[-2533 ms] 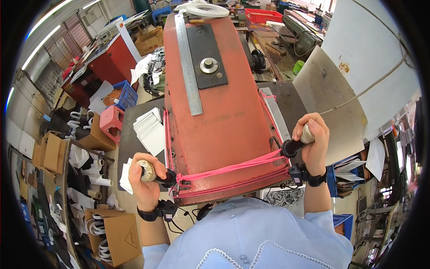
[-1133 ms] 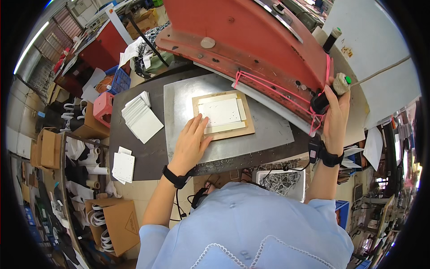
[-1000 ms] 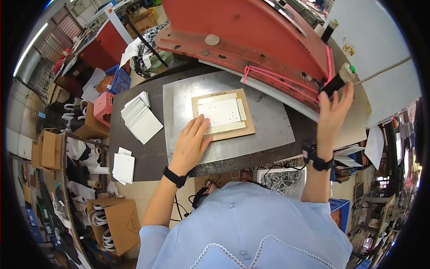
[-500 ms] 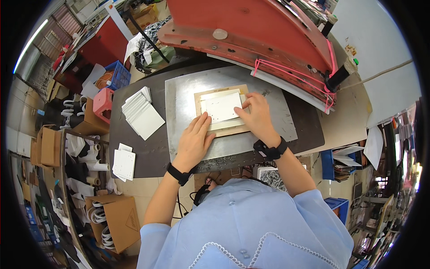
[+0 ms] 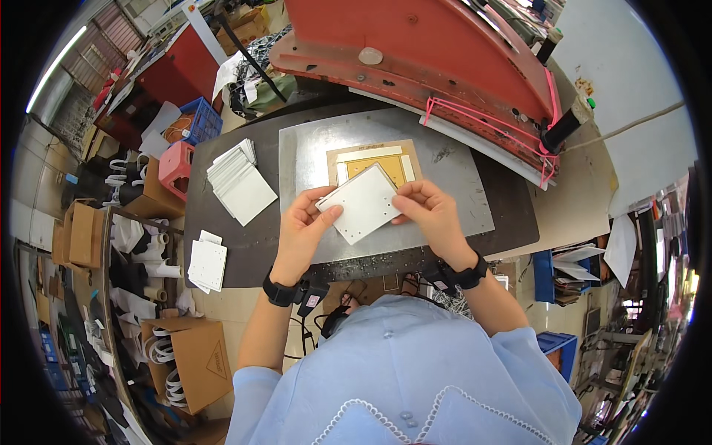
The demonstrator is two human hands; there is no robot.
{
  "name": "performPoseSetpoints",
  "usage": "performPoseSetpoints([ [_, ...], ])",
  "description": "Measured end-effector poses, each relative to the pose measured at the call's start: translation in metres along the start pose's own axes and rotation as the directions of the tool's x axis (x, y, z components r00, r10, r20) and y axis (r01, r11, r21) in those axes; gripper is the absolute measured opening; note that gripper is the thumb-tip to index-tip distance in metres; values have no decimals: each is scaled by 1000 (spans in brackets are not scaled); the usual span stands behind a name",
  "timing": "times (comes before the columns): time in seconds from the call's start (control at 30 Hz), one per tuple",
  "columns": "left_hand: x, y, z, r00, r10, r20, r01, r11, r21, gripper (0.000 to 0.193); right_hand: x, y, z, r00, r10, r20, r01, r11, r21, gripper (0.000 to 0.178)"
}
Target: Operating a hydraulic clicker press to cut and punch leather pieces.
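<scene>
Between my two hands is a thin white card (image 5: 361, 204) with small punched holes near its edges; a second layer seems to show along its upper edge. My left hand (image 5: 304, 222) pinches its left corner, and my right hand (image 5: 430, 211) pinches its right side. The card is tilted and raised over a flat die board (image 5: 380, 167), tan with a yellow middle and pale strips around it. That board lies on a metal plate (image 5: 304, 144). To the left sit a fanned stack of white cards (image 5: 248, 193) and a smaller pile of punched cards (image 5: 208, 263).
A large red press arm (image 5: 415, 55) with pink cord spans the far side above the dark table (image 5: 204, 215). Dark scraps lie along the near edge. At left are a pink stool (image 5: 176, 169), a blue crate (image 5: 202, 122) and cardboard boxes (image 5: 200, 363); a blue bin (image 5: 545, 276) stands right.
Both hands have lifted the white card off the die board and drawn it toward me, turning it. The board's yellow middle is now uncovered.
</scene>
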State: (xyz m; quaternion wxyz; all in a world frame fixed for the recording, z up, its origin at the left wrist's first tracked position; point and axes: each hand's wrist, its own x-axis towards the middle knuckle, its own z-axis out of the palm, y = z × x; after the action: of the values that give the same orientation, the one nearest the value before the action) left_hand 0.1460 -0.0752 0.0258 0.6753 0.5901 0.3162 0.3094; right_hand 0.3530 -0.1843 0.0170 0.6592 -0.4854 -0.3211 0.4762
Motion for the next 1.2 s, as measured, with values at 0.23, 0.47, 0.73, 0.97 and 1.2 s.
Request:
performPoseSetpoints([
  [0.23, -26, 3, -6, 982, -15, 187, 52, 980, -194, 26, -2, -2, -16, 992, 119, 50, -122, 990, 70, 23],
  [0.47, -44, 19, -16, 987, 66, 149, -56, 996, -71, 7, -7, -1, -23, 990, -90, -105, 61, 965, -254, 23],
  [0.73, -87, 21, -157, 908, 78, -412, -37, 993, 108, 19, -89, -64, -113, 977, 207, -52, -205, 845, -494, 14],
  [0.97, -81, -28, -239, 708, 541, -454, 168, 496, 852, 32, -164, -57, -195, 951, 199, -238, -281, 223, -933, 30],
  [1.2, 14, -55, -182, 703, 575, -419, 293, 302, 907, 62, -109, -53, -109, 990, 132, -40, -102, 497, -862, 33],
])
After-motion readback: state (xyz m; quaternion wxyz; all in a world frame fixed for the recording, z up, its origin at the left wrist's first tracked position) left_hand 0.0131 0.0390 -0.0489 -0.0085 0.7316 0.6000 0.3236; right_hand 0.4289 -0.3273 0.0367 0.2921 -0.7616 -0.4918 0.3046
